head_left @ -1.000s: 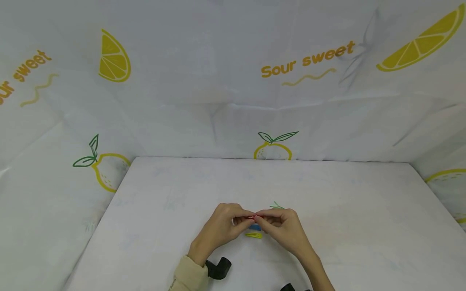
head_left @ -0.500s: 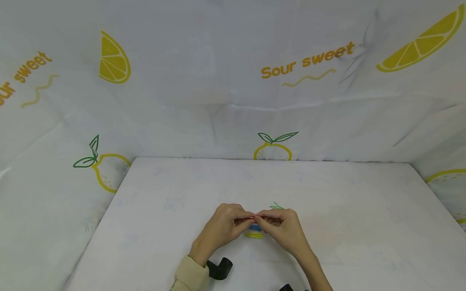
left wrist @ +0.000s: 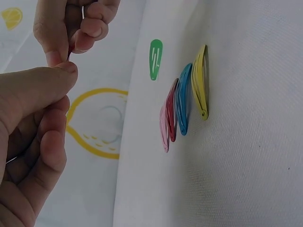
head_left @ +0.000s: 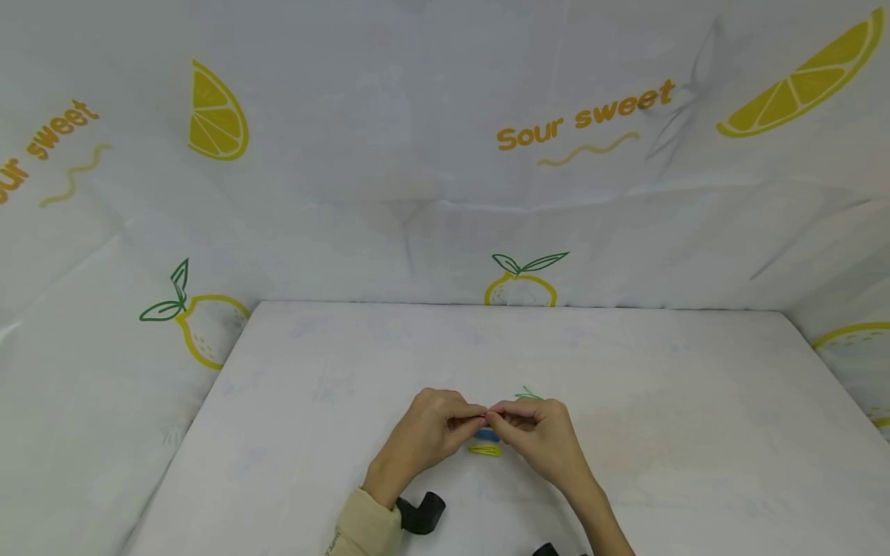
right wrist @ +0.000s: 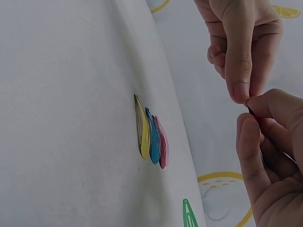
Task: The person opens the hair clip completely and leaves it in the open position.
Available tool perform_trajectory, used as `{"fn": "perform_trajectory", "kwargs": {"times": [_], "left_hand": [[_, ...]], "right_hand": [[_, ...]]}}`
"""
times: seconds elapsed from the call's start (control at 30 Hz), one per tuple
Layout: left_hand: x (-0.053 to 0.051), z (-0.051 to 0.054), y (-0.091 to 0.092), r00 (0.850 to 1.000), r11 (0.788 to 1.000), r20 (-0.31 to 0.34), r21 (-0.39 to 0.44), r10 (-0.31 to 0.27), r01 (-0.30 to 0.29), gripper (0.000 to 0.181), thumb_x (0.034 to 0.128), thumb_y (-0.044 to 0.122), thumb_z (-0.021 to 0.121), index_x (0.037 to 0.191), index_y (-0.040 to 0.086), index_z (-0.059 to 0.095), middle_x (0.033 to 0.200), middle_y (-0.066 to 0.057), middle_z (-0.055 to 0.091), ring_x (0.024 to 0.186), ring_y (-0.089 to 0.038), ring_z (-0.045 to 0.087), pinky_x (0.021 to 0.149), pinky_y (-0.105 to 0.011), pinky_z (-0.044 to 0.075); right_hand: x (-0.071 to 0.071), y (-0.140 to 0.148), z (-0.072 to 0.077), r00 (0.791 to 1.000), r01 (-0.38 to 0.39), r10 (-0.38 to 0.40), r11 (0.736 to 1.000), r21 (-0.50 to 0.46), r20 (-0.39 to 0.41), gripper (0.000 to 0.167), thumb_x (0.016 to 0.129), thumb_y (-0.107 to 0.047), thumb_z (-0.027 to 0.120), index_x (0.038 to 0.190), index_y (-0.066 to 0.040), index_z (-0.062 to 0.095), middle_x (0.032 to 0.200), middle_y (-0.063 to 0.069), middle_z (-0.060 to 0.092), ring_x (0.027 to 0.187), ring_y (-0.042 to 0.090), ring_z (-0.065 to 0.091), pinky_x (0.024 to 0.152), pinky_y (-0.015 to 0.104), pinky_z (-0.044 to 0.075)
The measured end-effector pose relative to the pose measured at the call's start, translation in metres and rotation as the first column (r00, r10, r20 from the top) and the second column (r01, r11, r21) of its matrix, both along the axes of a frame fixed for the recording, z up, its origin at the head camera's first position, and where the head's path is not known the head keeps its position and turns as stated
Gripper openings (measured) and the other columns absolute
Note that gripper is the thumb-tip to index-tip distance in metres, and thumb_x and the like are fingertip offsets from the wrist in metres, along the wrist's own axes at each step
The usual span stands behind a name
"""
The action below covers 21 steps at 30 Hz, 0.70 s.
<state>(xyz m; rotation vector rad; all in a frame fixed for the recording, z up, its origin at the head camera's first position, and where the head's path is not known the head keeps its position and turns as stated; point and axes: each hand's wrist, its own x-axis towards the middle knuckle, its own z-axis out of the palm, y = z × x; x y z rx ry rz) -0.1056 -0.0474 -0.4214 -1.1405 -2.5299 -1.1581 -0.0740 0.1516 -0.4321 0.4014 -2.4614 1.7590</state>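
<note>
Above the white table, my left hand (head_left: 431,428) and my right hand (head_left: 545,439) meet fingertip to fingertip. Between them both pinch a small red hair clip (head_left: 481,416), mostly covered by the thumbs and forefingers; only a thin dark sliver shows in the wrist views. Below the hands lies a row of snap hair clips: yellow (left wrist: 201,85), blue (left wrist: 183,99), red (left wrist: 172,113) and pink (left wrist: 164,125). A green hair clip (left wrist: 155,59) lies apart from that row, farther from me.
The white tabletop (head_left: 681,401) ends at a lemon-printed cloth backdrop (head_left: 348,154). A black curved piece (head_left: 422,513) sits by my left wrist, next to the beige sleeve (head_left: 367,523). Another black piece (head_left: 546,550) shows near my right forearm.
Less of the red hair clip shows between the fingertips than a second ago. Both hands stay almost in place, and the clips on the table have not moved.
</note>
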Motion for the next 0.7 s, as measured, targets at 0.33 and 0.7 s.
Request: {"fn": "perform_trajectory", "kwargs": {"times": [0.33, 0.7], "left_hand": [[0.0008, -0.0007, 0.0039, 1.0, 1.0, -0.003, -0.005, 0.012, -0.012, 0.011, 0.0902, 0.005, 0.076, 0.099, 0.003, 0.082, 0.082, -0.005, 0.079, 0.063, 0.0, 0.06, 0.059, -0.006, 0.043], [0.0005, -0.0008, 0.0021, 1.0, 1.0, -0.012, -0.029, 0.002, -0.002, 0.012, 0.091, 0.008, 0.076, 0.101, 0.005, 0.082, 0.082, -0.003, 0.079, 0.064, 0.002, 0.058, 0.06, -0.004, 0.042]], "right_hand": [[0.0035, -0.0041, 0.0025, 0.998, 0.042, -0.04, 0.998, 0.036, -0.042, 0.005, 0.09, -0.003, 0.076, 0.088, -0.004, 0.08, 0.079, 0.009, 0.077, 0.06, 0.0, 0.061, 0.054, 0.02, 0.054], [0.0031, 0.0024, 0.0008, 0.999, 0.021, -0.018, 0.996, 0.081, -0.033, 0.008, 0.09, -0.003, 0.076, 0.096, -0.001, 0.08, 0.083, 0.007, 0.079, 0.064, 0.011, 0.071, 0.057, 0.023, 0.058]]}}
